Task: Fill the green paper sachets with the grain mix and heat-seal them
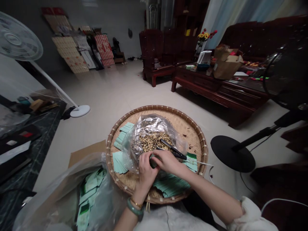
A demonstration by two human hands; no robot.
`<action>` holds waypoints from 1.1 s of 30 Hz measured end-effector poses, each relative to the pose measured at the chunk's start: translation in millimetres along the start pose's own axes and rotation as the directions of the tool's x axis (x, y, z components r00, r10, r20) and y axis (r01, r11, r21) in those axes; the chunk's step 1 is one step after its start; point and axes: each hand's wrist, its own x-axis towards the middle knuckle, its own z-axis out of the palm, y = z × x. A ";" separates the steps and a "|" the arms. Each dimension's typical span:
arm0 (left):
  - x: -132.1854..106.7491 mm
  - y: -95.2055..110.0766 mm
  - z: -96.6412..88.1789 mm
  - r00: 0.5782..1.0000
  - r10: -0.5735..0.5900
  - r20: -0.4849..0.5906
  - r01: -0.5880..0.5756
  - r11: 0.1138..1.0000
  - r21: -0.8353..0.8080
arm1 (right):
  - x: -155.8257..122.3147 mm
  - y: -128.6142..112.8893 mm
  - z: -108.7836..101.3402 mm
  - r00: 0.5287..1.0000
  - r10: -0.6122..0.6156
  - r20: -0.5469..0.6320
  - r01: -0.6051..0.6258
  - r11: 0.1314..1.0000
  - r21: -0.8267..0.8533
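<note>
My left hand (147, 168) and my right hand (167, 160) meet at the near edge of a clear plastic bag. Between their fingers is a small green packet (153, 161), mostly hidden by them. The open plastic bag (131, 150) holds a loose dark and pale dried mix (154, 142). Just beyond my right hand lies a black two-armed clamp tool (174, 149), like a hair straightener, its arms apart. Flat green packets (120, 162) are fanned along the left of the round woven tray (157, 107). More green packets (172, 185) lie under my right forearm.
A large clear bag (55, 189) with many green packets stands at lower left, beside cardboard (89, 152). A white cord (202, 163) runs off the tray's right side. A white fan (80, 110) and a black fan (232, 152) flank the tray. A wooden table (216, 93) stands beyond.
</note>
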 end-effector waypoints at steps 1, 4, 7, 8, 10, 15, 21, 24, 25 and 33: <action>-0.1 -0.9 -0.5 1.000 -0.008 0.006 0.008 1.000 -0.003 | -0.2 -0.6 -0.3 1.000 -0.005 0.005 0.005 1.000 -0.003; -1.2 -3.9 -1.8 0.999 -0.033 0.002 0.033 0.999 -0.017 | -1.3 -4.6 -2.9 0.999 -0.041 0.016 0.041 0.999 -0.003; -3.2 -5.5 -3.3 0.998 -0.055 -0.027 0.054 0.998 -0.025 | -0.9 -7.0 -8.4 0.996 -0.092 -0.003 0.092 0.993 0.076; -3.8 -5.7 -3.8 0.997 -0.063 -0.033 0.062 0.998 -0.028 | 0.8 -5.9 -10.9 0.995 -0.088 -0.038 0.092 0.989 0.115; -4.7 -5.8 -4.6 0.997 -0.076 -0.027 0.075 0.997 -0.035 | 7.5 -0.1 -16.0 0.988 -0.048 -0.148 0.072 0.984 0.165; -6.7 -7.0 -4.8 0.995 -0.099 -0.028 0.098 0.994 -0.038 | 39.0 22.0 -20.4 0.996 -0.019 -0.082 0.012 0.997 -0.083; -8.4 -9.4 -6.3 0.993 -0.114 -0.035 0.112 0.993 -0.046 | 67.0 23.5 -3.7 0.989 0.051 0.141 0.000 0.940 -0.340; -8.4 -9.8 -7.5 0.992 -0.119 -0.034 0.117 0.992 -0.037 | 71.8 22.7 3.1 0.989 0.037 0.142 0.014 0.939 -0.343; -8.4 -9.8 -7.8 0.992 -0.120 -0.036 0.119 0.992 -0.038 | 72.7 23.4 4.2 0.989 0.032 0.143 0.018 0.942 -0.335; -6.0 -9.4 -8.1 0.990 -0.136 -0.039 0.133 0.988 -0.071 | 78.2 36.4 7.5 0.998 0.012 0.062 0.004 0.969 -0.248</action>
